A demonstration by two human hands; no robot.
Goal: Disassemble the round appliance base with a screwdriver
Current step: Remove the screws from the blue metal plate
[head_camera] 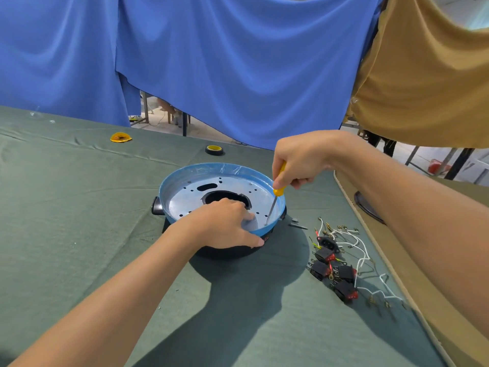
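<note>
1. Nearest me, the green-draped counter (79, 260); my left hand (225, 223) reaches across it and grips the near rim of the round appliance base (169, 186), thumb on the black outer wall, fingers curled inside.
2. To the right lie black-and-red switches (333, 271) with white wires.
3. The base sits mid-counter: a blue-lined bowl, a silvery perforated plate with a dark centre hole, and a black side handle.
4. My right hand (299, 160) clasps the yellow-handled screwdriver (274, 201), tip down on the plate near the right rim.
5. Beyond it lies a tape roll (214, 149), with blue drapes (211, 62) behind.
</note>
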